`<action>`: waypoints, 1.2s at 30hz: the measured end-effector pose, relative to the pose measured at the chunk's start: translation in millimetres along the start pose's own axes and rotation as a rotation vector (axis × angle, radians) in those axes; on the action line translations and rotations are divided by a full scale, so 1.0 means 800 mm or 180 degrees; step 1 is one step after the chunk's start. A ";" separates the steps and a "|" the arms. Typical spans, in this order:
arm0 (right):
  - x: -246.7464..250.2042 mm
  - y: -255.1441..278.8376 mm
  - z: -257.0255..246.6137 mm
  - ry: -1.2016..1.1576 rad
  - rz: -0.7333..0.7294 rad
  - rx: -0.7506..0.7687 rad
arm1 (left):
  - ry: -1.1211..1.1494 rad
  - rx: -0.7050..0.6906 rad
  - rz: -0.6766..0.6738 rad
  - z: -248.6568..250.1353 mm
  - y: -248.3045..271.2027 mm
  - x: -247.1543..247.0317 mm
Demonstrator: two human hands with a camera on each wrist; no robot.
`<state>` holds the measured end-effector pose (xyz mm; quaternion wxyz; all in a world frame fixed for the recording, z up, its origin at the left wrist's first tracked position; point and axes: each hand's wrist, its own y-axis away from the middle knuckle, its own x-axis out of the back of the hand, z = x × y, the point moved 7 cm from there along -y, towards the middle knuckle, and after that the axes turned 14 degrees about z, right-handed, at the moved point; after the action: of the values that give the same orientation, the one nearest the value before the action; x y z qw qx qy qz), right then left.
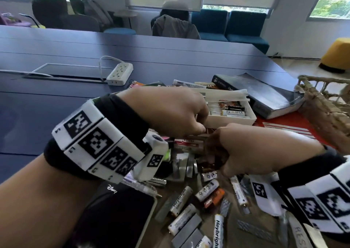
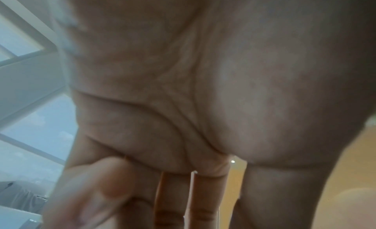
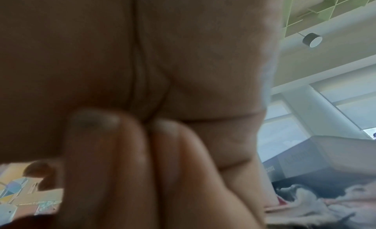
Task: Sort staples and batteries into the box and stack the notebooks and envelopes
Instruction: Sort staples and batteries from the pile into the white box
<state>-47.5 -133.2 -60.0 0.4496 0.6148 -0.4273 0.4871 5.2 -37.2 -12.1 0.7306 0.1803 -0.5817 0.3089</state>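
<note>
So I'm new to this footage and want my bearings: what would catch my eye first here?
First, the two hands, left hand and right hand, fingers curled, meeting mid-table just in front of the white box, which already holds batteries. Next, the loose batteries and grey staple strips scattered nearer the person. Behind the box lies a thick dark book.

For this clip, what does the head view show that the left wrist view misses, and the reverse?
Only the head view shows the work area: the white rectangular box with batteries already inside, loose white cylindrical batteries and grey staple strips scattered on the table, the grey hardcover book, and the right hand with fingers curled among the clutter.

Only the left wrist view shows the left palm's creases and a window frame behind it.

Both show the left hand; neither settles what it holds.
</note>
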 end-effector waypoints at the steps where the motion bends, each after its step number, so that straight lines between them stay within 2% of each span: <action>1: -0.001 0.001 0.000 0.0046 -0.0012 0.0009 | -0.0020 -0.0008 0.0021 0.000 -0.001 0.000; 9: 0.001 -0.001 0.011 -0.0052 -0.0023 0.0056 | 0.0023 -0.0095 0.0021 0.006 -0.001 -0.006; 15: 0.049 0.011 0.046 -0.0913 0.0285 0.0020 | 0.0159 -0.0253 -0.0167 0.019 -0.002 -0.019; 18: 0.059 0.017 0.052 -0.0999 0.0411 0.0026 | 0.0235 -0.0390 -0.0478 0.032 0.003 -0.036; 25: 0.074 0.026 0.063 -0.1071 0.0611 -0.0104 | 0.0010 -0.0731 -0.0486 0.056 0.012 -0.053; 32: 0.094 0.027 0.075 -0.1043 0.1209 -0.0109 | -0.0228 -0.0936 -0.0628 0.074 0.007 -0.071; 36: 0.097 0.022 0.073 -0.1080 0.1538 -0.0125 | -0.0047 -0.1108 -0.0703 0.081 0.004 -0.080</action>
<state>-39.8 -200.6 11.4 0.2545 0.5591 -0.6397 0.4620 -53.3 -90.6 -57.4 0.7758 0.1163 -0.6084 0.1203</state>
